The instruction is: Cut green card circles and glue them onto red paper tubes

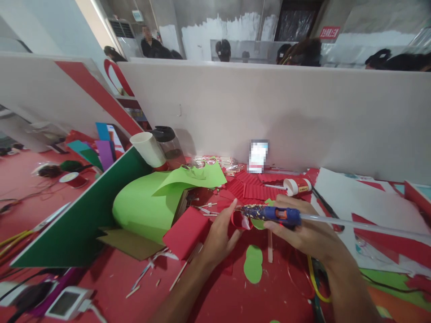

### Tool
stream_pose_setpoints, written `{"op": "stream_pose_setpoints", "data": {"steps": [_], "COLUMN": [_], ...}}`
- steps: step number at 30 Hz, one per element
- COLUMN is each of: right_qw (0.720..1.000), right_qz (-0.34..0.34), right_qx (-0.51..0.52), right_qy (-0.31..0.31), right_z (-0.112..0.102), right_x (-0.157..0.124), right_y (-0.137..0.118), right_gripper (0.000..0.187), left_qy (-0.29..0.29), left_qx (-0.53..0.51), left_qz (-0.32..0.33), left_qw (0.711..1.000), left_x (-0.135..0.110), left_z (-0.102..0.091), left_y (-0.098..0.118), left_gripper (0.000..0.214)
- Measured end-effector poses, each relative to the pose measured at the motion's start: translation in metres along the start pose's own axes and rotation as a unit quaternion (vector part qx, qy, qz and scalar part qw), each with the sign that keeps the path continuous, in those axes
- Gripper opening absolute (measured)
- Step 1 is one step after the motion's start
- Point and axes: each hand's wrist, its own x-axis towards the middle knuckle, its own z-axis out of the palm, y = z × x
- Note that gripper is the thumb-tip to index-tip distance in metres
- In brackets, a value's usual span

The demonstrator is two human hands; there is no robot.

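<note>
My left hand [218,235] pinches a small curled red paper piece [238,220], whose pale inside shows. My right hand [305,231] grips a blue hot glue gun [286,216] with a long clear glue stick [333,221] running out behind it to the right. The gun's crusted nozzle points left, over the opening of the red paper piece; whether it touches is unclear. Below the hands lies a green paper cutout [253,264] with rounded lobes. Beside it is a flat wooden stick [270,246]. A red box-like block [186,232] is just left of my left hand.
Curved light-green paper [144,208] and a dark green board [87,215] stand at left. Behind are a white cup [148,148], a lidded jar [168,143], pleated red paper [251,186] and a lit phone [258,157]. Yellow-handled scissors [318,280] lie under my right forearm.
</note>
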Motion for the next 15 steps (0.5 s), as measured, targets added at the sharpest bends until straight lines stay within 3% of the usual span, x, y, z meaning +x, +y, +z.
{"op": "stream_pose_setpoints", "data": {"steps": [6,15], "right_qw": [0.999,1.0], "right_qz": [0.012,0.017], "right_qx": [0.0,0.004], "right_qy": [-0.03,-0.014], "right_z": [-0.0005,-0.0023], "right_x": [0.0035,0.0009], "right_y": [-0.0033,-0.0006], "right_gripper": [0.025,0.03], "left_qy": [-0.001,0.003], "left_qx": [-0.003,-0.007], "left_qz": [-0.003,0.0], "left_qw": [1.0,1.0], "left_x": [0.0007,0.0001], "left_z": [-0.0018,0.0004], "left_y": [0.0022,-0.0002], "left_gripper": [0.076,0.075]}}
